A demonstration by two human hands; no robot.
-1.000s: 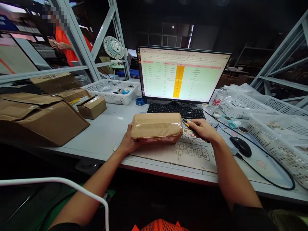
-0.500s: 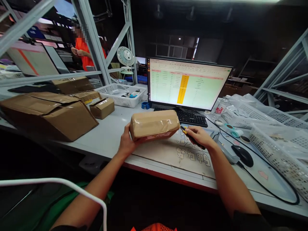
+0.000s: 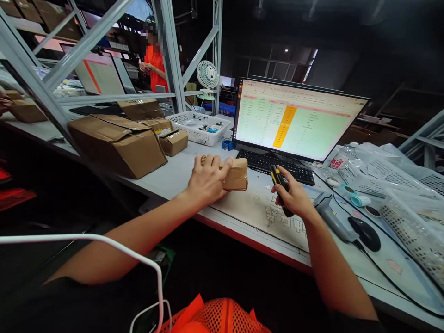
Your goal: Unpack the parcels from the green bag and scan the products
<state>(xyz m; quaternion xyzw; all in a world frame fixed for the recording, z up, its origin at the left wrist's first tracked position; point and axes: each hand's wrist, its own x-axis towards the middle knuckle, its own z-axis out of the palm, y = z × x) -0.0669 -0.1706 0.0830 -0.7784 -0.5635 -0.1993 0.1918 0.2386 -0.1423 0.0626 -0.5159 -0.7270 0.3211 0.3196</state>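
A brown cardboard box [image 3: 236, 175] with shiny clear tape on it is gripped by my left hand [image 3: 208, 178], whose fingers lie over its top and near side. One end of the box points toward my right. In my right hand [image 3: 294, 194] is a black and yellow box cutter [image 3: 280, 187], held a short way right of the box and apart from it. Whether its blade is out, I cannot tell. Beneath both hands lies a pale mat [image 3: 249, 210] printed with large characters.
Larger cardboard boxes [image 3: 120, 143] stand at the left. Behind are a white basket [image 3: 197, 127], a monitor [image 3: 301, 120] and a keyboard [image 3: 294, 172]. A scanner [image 3: 335, 217], mouse [image 3: 364, 233] and plastic baskets [image 3: 409, 222] fill the right. A person in orange [image 3: 154, 67] stands beyond the frame.
The box has been turned so that an end faces right, and my left hand now lies over it. The cutter has drawn away from the box and points upward. The view has swung left.
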